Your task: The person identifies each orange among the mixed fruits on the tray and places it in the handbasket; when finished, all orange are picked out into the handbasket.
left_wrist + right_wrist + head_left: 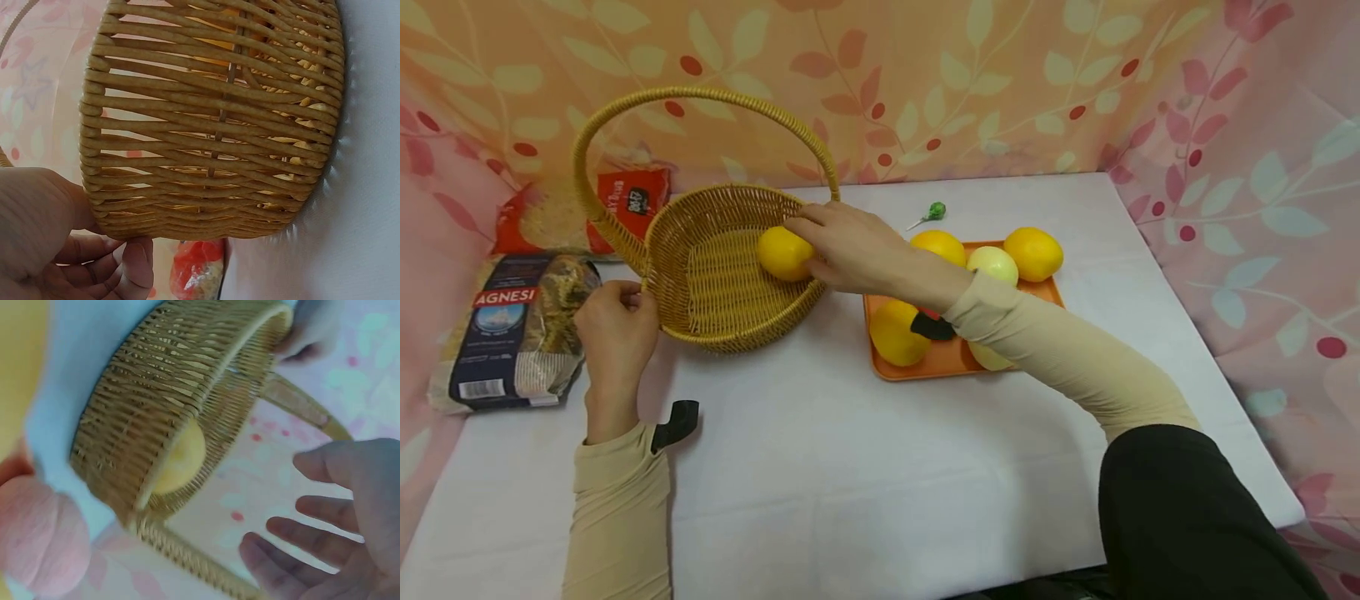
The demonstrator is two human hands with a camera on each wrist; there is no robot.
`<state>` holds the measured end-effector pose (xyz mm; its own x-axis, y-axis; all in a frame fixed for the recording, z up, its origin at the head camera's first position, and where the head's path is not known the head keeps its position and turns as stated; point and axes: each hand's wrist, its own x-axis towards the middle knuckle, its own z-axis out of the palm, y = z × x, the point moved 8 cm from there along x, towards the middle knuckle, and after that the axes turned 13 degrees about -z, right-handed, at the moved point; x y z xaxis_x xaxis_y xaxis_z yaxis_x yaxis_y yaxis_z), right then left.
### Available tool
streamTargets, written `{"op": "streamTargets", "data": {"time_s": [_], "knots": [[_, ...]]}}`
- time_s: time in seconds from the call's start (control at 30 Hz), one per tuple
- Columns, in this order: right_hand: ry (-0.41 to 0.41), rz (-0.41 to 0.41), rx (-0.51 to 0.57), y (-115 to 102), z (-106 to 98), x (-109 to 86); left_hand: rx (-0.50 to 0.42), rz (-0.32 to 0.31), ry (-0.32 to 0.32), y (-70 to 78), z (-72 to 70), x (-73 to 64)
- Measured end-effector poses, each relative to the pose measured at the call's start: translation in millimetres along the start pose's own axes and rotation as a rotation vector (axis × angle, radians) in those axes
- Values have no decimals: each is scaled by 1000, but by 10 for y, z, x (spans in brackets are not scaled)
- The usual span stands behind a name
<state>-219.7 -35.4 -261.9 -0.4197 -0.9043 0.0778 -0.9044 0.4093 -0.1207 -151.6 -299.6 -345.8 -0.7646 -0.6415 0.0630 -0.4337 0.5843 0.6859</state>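
A yellow lemon [781, 254] lies inside a wicker basket [737, 340] with a tall arched handle. My right hand [857, 250] reaches over the basket's right rim, its fingertips overlapping the lemon in the head view. From the right wrist, that hand [337, 531] shows spread fingers with nothing between them, and the lemon [184, 459] sits behind the wicker wall. At the basket's left side, my left hand [617, 333] pinches the rim near the base of the handle. The left wrist view shows its thumb and fingers at the edge of the woven wall [212, 125].
Right of the basket, an orange tray [917, 372] carries several yellow and pale green fruits, partly hidden by my right forearm. A pink peach [44, 537] shows beside the basket. A green-wrapped lollipop [936, 212] lies behind the tray. Pasta [501, 325] and a red packet [542, 221] stand left.
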Motion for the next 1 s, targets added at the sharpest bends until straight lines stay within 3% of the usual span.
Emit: {"op": "streamTargets", "data": {"time_s": [0.1, 0.2, 0.33, 0.43, 0.67, 0.8, 1.0], "knots": [[164, -46, 11, 11, -217, -349, -1, -7, -4, -3, -1, 14], [288, -40, -8, 135, -368, -720, -1, -16, -8, -2, 0, 27], [350, 59, -44, 507, -427, -1175, 0, -26, -16, -7, 4, 39], [312, 179, -42, 878, -341, -1489, 11, -44, -29, -24, 10, 43], [123, 451, 44, 1625, 62, -2151, 21, -65, -47, -37, 20, 43], [68, 525, 102, 1811, 224, -2365, 10, -49, -31, -30, 10, 28], [-53, 578, 162, 1898, 461, -2507, -6, -23, -8, -14, 6, 13]]}}
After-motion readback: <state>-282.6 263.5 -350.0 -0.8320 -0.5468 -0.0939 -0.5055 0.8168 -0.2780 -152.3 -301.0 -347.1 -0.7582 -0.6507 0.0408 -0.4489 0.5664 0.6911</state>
